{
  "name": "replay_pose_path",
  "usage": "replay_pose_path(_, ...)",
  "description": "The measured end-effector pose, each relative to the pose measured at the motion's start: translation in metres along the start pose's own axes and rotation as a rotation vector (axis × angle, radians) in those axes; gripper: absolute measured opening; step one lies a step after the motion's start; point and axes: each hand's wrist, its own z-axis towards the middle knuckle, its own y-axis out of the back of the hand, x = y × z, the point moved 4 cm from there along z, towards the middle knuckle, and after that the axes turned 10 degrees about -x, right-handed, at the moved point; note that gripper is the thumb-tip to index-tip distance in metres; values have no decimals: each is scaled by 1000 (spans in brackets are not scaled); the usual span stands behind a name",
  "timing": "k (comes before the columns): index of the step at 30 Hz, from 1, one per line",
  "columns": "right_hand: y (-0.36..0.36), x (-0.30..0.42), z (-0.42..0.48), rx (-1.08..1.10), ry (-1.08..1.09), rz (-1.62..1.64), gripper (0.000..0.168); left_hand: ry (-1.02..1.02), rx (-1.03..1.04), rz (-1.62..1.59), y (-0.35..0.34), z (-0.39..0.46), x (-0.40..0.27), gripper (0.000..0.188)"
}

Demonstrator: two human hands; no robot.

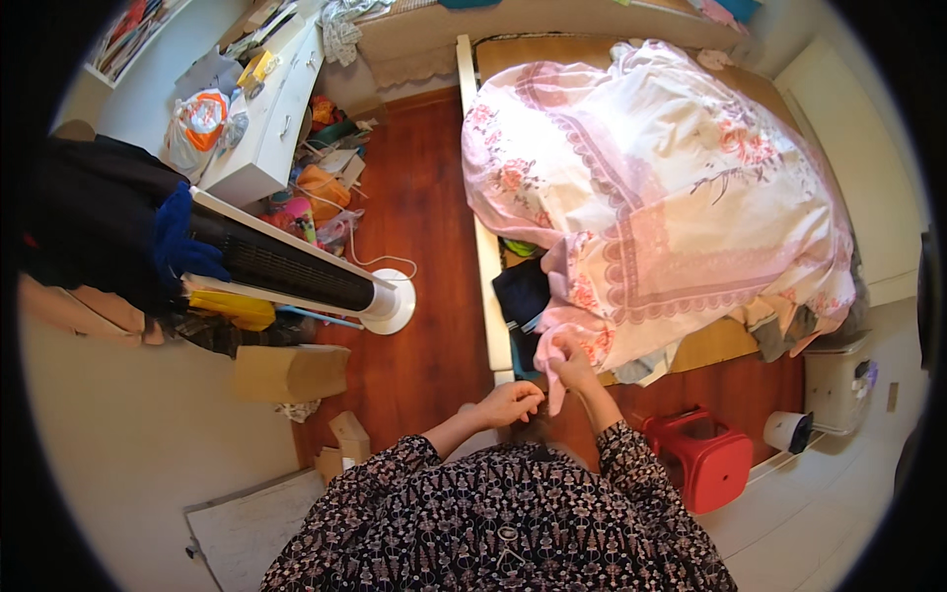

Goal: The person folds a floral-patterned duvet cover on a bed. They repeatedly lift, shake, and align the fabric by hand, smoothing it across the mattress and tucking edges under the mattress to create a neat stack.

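A pink and white floral bed sheet or quilt cover [666, 214] lies bunched over a bed with a bare wooden board [714, 346]. My right hand [573, 366] grips its pink corner at the near left, and a short end of cloth hangs below the fingers. Just left of that end is my left hand [514, 403], fingers curled; whether it holds anything cannot be told. Dark folded cloth [521, 292] lies beside the sheet, inside the cream bed rail [481, 266].
A white tower fan [296, 259] leans across the left, its cord on the wood floor [422, 222]. Bags and clutter [322, 185] lie beside the white drawer unit [266, 118]. Cardboard boxes [292, 374] stand near left. A red plastic stool [699, 459] and a white bin [786, 431] are at right.
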Motion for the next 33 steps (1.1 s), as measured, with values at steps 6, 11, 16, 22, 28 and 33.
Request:
replay_pose_path(6, -6, -11, 17, -143, 36, -101, 23, 296, -200, 42, 89, 2, 14, 24)
replay_pose_path(11, -46, 6, 42, 66, -30, -515, 19, 273, -224, 6, 185, 28, 18, 23)
replay_pose_path(16, -70, -55, 51, 50, -134, -1012, 19, 282, -238, -68, 278, 45, 5, 22)
replay_pose_path(22, -161, 64, 103, -163, 171, -806, 20, 309, -386, -136, 376, 47, -22, 20)
replay_pose_path(28, -208, 124, 168, -128, 220, -868, 27, 256, -332, -156, 405, 74, -56, 21)
replay_pose_path(33, -237, 137, 248, -170, 336, -869, 28, 263, -362, -151, 443, 109, -82, 22)
